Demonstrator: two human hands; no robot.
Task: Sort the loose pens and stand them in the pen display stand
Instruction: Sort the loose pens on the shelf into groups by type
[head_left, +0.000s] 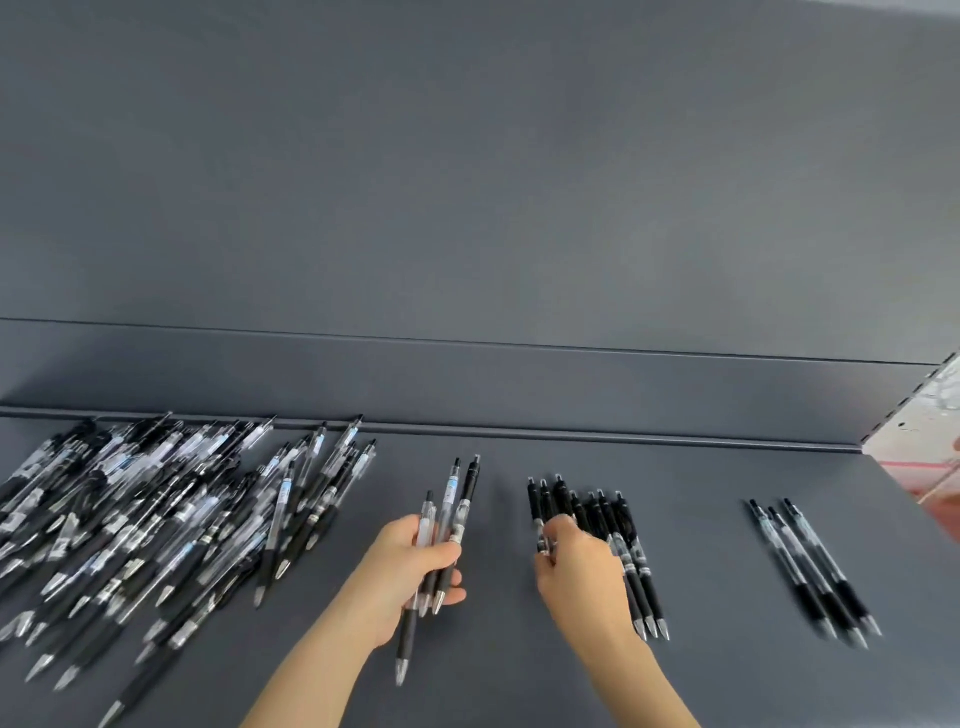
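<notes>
Head view, the only feed I have.

Left hand (410, 566) is closed round a held bundle (457, 512) of about four pens. Thumb lies across the front, fingers wrap behind. Clicker ends point to 12 o'clock, tips to 6. One black-grip pen hangs lower than the rest, with its tip well below the hand.

Right hand (582, 571) is at 3 o'clock of the left, the two near each other but apart. It is palm down on the middle group (605, 512), a row of black-barrelled pens lying side by side on the shelf (519, 675). The fingertips curl over the leftmost pens of that row. With the motion blur I can't tell whether they pinch a pen or only touch.

The loose pile (156, 519) is at 9 o'clock of the left hand, just beside it and not touching. It's a big heap of mixed clear and black pens, crossed over each other and reaching back to the rear lip.

The right trio (815, 566) is at 3 o'clock of the right hand, well apart. These three pens lie parallel, tips towards 5 o'clock.

The grey back panel (467, 208) fills 12 o'clock. A perforated upright (914, 400) sits at the 2 o'clock edge.
</notes>
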